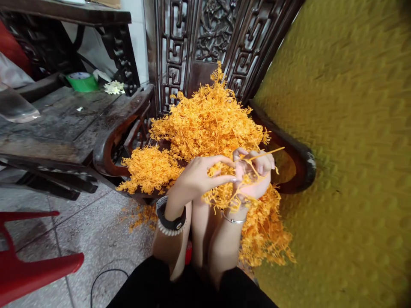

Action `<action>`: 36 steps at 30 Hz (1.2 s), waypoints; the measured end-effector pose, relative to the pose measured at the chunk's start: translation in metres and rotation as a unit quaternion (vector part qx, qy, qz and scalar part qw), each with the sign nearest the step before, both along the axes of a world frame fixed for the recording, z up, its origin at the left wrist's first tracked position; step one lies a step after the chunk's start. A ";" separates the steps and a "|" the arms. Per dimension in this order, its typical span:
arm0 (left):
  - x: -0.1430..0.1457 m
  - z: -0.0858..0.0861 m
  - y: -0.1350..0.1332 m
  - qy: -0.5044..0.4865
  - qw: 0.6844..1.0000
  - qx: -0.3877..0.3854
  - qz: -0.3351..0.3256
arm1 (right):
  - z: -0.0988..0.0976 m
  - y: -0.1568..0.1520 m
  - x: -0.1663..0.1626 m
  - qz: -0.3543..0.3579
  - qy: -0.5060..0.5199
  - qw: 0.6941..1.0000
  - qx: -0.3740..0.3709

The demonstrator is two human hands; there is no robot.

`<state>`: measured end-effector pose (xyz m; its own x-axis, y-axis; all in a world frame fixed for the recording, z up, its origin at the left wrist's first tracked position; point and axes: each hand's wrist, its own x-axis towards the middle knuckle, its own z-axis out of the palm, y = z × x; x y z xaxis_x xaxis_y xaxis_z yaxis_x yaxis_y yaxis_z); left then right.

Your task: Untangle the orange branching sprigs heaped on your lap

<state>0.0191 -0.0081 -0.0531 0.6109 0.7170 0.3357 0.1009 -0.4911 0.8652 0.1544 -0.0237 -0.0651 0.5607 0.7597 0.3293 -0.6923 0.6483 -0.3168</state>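
Here's the right hand (253, 171), curled up around a thin orange sprig (258, 159), the left hand (201, 182) open, fingers stretched toward it, both above a big heap of orange strands (205, 124) on a carved dark-wood settee (123, 132)!

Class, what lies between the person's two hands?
In the head view, tangled orange sprigs lie between the left hand and the right hand.
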 end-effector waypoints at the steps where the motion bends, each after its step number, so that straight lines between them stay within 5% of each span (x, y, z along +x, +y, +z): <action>1: 0.000 -0.001 0.001 0.008 1.000 0.009 -0.005 | -0.001 0.000 0.001 0.000 0.007 1.000 0.004; 7: 0.003 -0.005 0.011 0.114 0.992 0.062 0.010 | -0.005 0.004 0.002 0.030 0.052 0.997 0.040; 10: 0.008 -0.008 0.016 0.106 0.991 0.068 -0.055 | -0.001 0.001 0.004 0.176 0.225 0.949 0.132; 11: 0.009 -0.008 0.017 0.094 0.990 0.069 -0.078 | 0.000 -0.001 0.006 0.263 0.338 0.885 0.183; 12: 0.009 -0.008 0.017 0.083 0.989 0.070 -0.096 | 0.002 -0.004 0.007 0.353 0.454 0.783 0.236; 14: 0.007 -0.007 0.017 0.047 0.990 0.065 -0.116 | 0.004 -0.010 0.010 0.483 0.620 0.534 0.312; 15: 0.005 -0.006 0.016 0.017 0.991 0.055 -0.120 | 0.004 -0.013 0.012 0.512 0.655 0.444 0.333; 16: 0.004 -0.005 0.015 -0.024 0.992 0.041 -0.116 | 0.004 -0.015 0.013 0.524 0.667 0.402 0.346; 17: 0.002 -0.004 0.013 -0.078 0.991 0.023 -0.103 | 0.004 -0.017 0.015 0.522 0.663 0.401 0.356; 19: 0.001 -0.003 0.010 -0.228 0.972 -0.028 -0.052 | 0.004 -0.018 0.019 0.505 0.644 0.458 0.346; 22: 0.003 -0.002 0.006 -0.468 0.875 -0.112 0.045 | 0.003 -0.017 0.021 0.490 0.599 0.560 0.295; 26: 0.003 0.003 0.006 -0.605 0.773 -0.132 0.140 | 0.005 -0.014 0.017 0.457 0.312 0.825 0.117; 28: -0.001 0.005 0.008 -0.635 0.752 -0.106 0.143 | 0.006 -0.013 0.015 0.397 0.130 0.907 0.045; 31: -0.022 0.005 0.011 -0.670 0.730 -0.076 0.112 | 0.005 -0.016 0.023 0.360 0.036 0.932 0.025; 35: -0.079 0.001 0.003 -0.728 0.681 0.076 0.020 | 0.004 -0.034 0.055 0.291 0.113 0.948 0.067; 36: -0.092 0.000 -0.001 -0.711 0.695 0.085 0.062 | 0.004 -0.039 0.063 0.265 0.136 0.951 0.088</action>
